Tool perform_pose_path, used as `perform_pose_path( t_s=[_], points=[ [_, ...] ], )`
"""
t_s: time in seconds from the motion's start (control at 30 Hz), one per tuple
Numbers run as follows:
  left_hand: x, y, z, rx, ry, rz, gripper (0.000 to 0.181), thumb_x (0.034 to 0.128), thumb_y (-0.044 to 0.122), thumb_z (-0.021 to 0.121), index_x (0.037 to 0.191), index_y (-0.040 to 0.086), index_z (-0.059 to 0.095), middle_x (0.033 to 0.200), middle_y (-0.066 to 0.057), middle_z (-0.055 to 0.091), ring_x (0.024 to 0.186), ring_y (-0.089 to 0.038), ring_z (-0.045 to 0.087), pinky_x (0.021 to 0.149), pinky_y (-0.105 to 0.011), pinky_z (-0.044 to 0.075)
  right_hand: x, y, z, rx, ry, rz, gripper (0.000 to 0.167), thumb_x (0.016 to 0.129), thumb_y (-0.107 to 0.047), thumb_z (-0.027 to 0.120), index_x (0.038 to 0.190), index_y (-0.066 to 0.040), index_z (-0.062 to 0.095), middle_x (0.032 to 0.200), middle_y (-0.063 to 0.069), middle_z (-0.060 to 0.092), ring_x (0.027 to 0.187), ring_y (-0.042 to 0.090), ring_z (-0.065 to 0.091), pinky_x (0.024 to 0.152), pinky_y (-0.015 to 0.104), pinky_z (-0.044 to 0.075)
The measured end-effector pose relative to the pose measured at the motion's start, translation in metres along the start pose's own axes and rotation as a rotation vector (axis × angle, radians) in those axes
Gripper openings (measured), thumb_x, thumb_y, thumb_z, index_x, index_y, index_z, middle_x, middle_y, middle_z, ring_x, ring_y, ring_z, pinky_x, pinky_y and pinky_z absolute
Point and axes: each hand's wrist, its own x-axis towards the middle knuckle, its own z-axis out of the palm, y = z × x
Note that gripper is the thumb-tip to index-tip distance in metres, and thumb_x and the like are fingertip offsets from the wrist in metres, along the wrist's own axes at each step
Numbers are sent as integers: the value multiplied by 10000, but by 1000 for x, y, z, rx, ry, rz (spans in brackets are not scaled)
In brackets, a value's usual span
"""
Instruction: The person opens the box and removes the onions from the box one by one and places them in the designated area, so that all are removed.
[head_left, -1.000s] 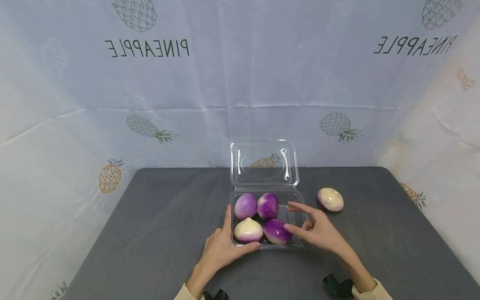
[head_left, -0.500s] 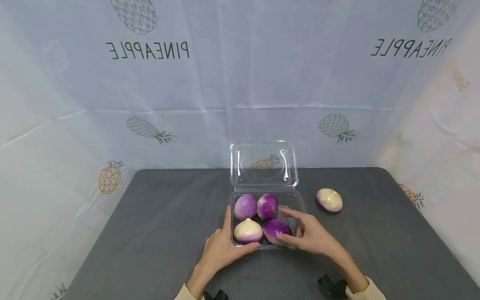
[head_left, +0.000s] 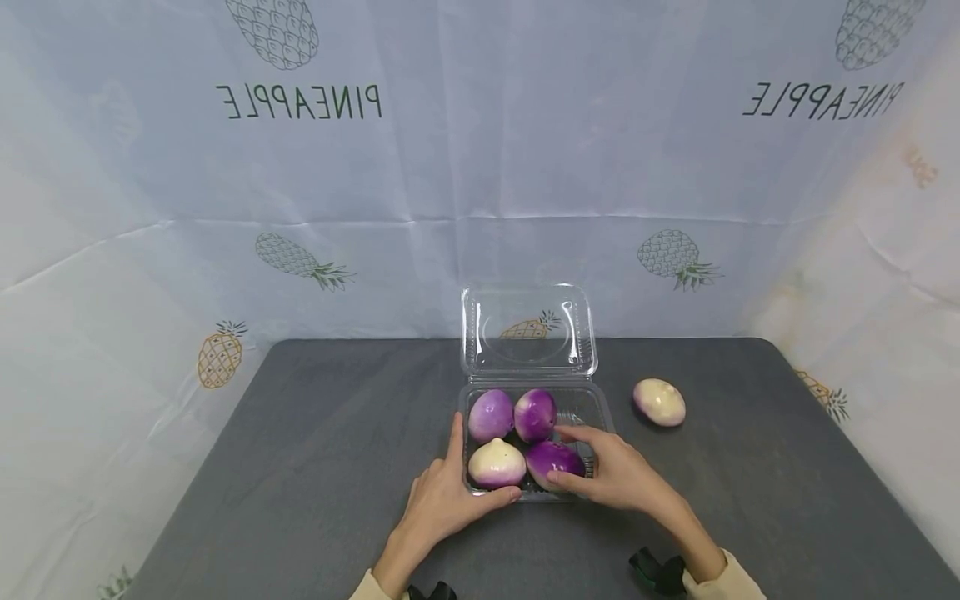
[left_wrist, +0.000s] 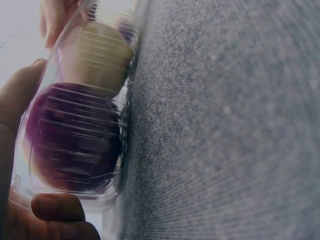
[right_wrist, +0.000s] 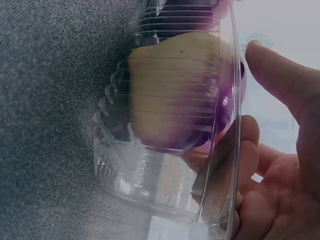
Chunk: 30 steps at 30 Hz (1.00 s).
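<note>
A clear plastic clamshell box [head_left: 596,402] stands with its lid [head_left: 525,350] raised. Inside are several purple-and-white turnips: a lilac one [head_left: 491,417] and a darker one [head_left: 536,415] behind, a pale one [head_left: 497,463] front left, a deep purple one [head_left: 553,458] front right. My left hand [head_left: 438,498] holds the box's front left corner, thumb along the front rim, curled fingers [left_wrist: 57,207] at the side. My right hand [head_left: 622,473] reaches into the box round the front right turnip, thumb in front and fingers behind. Thumb contact is unclear in the right wrist view.
One more pale turnip [head_left: 659,402] lies on the grey tabletop [head_left: 337,433], right of the box. A pineapple-printed white cloth [head_left: 450,167] hangs behind the table, just past the raised lid.
My right hand has moved left and slightly forward over the front right turnip, its thumb and fingers now on either side of it. The left hand and the box have stayed put.
</note>
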Motion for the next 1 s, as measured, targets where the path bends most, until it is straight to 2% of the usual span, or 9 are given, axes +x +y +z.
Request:
perform_pose_path(
  t_s=[0.13, 0.23, 0.47, 0.63, 0.87, 1.0],
  points=[
    [0, 0, 0, -3, -1, -3, 1388, 639, 798, 781, 1649, 94, 141, 929, -162, 741, 786, -190, 651, 716, -498, 519, 2, -1, -2, -82, 7, 3, 679, 857, -482, 798, 1369, -66, 636, 1204, 124, 733, 710, 8, 581, 635, 239, 479],
    [0, 0, 0, 1, -2, -7, 1393, 633, 810, 776, 1650, 101, 141, 964, -180, 744, 808, -207, 667, 722, -503, 518, 4, -2, -3, -124, 1, 8, 708, 834, -509, 810, 1356, -59, 646, 1176, 103, 749, 892, 72, 607, 726, 270, 492],
    [0, 0, 0, 8, -8, -9, 1396, 629, 823, 767, 1653, 116, 136, 947, -168, 740, 810, -207, 665, 724, -499, 513, 7, -4, -4, -84, -58, 86, 785, 803, -519, 834, 1353, 5, 635, 1226, 158, 728, 1096, 262, 684, 858, 435, 554],
    [0, 0, 0, -3, -13, -3, 1399, 628, 824, 768, 1654, 118, 130, 900, -135, 731, 774, -174, 630, 714, -486, 509, 8, -4, -5, -71, -100, 106, 789, 817, -525, 820, 1350, 25, 633, 1235, 171, 727, 1104, 271, 689, 877, 464, 558],
    [0, 0, 0, -1, -20, 3, 1393, 634, 814, 772, 1656, 127, 122, 878, -123, 715, 757, -171, 605, 704, -478, 504, 9, -5, -5, -71, -126, 117, 781, 817, -552, 809, 1343, 2, 648, 1222, 134, 735, 1099, 265, 692, 872, 466, 564],
    [1, 0, 0, 2, -17, 9, 1396, 632, 817, 771, 1655, 124, 124, 883, -130, 716, 770, -178, 619, 706, -477, 504, 11, -3, -5, -52, -122, 124, 764, 800, -544, 827, 1325, -14, 665, 1176, 102, 748, 1054, 224, 691, 827, 399, 566]
  ],
)
